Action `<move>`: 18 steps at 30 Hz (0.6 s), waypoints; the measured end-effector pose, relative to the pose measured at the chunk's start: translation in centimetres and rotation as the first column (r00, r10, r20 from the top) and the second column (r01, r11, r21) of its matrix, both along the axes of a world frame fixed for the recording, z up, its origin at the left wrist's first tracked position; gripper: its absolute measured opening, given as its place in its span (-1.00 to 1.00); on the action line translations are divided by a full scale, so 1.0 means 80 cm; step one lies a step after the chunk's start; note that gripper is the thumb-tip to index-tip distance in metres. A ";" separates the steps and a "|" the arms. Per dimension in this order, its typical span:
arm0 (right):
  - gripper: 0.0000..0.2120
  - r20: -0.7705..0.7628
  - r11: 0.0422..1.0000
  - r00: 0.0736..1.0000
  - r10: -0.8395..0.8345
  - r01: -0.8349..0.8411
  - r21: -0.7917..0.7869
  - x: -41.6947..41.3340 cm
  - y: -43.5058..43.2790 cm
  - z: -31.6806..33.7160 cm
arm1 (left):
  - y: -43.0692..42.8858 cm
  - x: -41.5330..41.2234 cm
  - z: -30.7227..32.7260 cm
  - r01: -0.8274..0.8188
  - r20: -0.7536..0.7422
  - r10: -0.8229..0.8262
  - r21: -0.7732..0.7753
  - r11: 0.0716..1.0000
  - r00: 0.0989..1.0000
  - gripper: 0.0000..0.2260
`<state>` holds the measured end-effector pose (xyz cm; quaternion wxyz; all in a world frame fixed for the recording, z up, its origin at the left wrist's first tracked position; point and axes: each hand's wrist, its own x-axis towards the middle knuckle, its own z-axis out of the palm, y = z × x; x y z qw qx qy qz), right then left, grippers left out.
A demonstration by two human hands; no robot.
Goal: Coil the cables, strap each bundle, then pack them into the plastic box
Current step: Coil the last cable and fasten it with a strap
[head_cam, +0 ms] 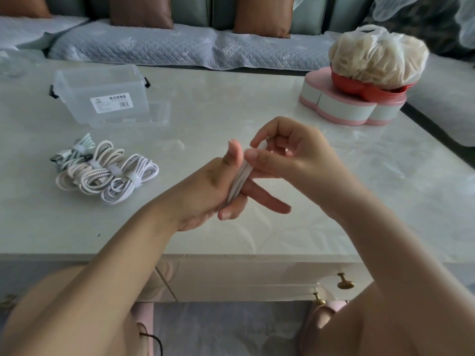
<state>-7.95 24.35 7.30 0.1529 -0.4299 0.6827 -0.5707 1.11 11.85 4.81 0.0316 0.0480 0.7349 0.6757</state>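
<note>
A white cable [237,185] is wound in loops around the straight fingers of my left hand [205,191], held above the middle of the table with the thumb up against the coil. My right hand [290,152] pinches the cable's end at the top of the coil between thumb and forefinger. Several strapped cable bundles [105,170] lie together on the table to the left. Behind them stands the clear plastic box [102,91], open, with a white label on its front; its lid [159,114] lies beside it.
A pink and white heart-shaped box [341,106] with a red bowl and a filled plastic bag [377,55] on top stands at the back right of the marble table [282,227]. A sofa with grey covers runs behind the table. Drawer knobs show under the front edge.
</note>
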 end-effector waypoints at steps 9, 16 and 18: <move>-0.83 -0.250 0.992 0.968 -0.040 0.069 0.110 -0.017 0.001 -0.002 | -0.008 0.004 0.005 -0.136 0.049 0.128 0.230 0.963 0.991 -0.51; -0.63 -0.009 0.960 0.988 0.155 -0.149 0.235 -0.012 0.006 0.000 | -0.011 0.004 -0.002 -0.013 0.104 -0.021 0.319 0.948 0.994 -0.46; -0.65 0.057 0.959 0.981 0.184 -0.192 0.210 -0.008 0.005 -0.002 | -0.012 0.004 -0.003 0.032 0.101 -0.076 0.382 0.923 0.992 -0.48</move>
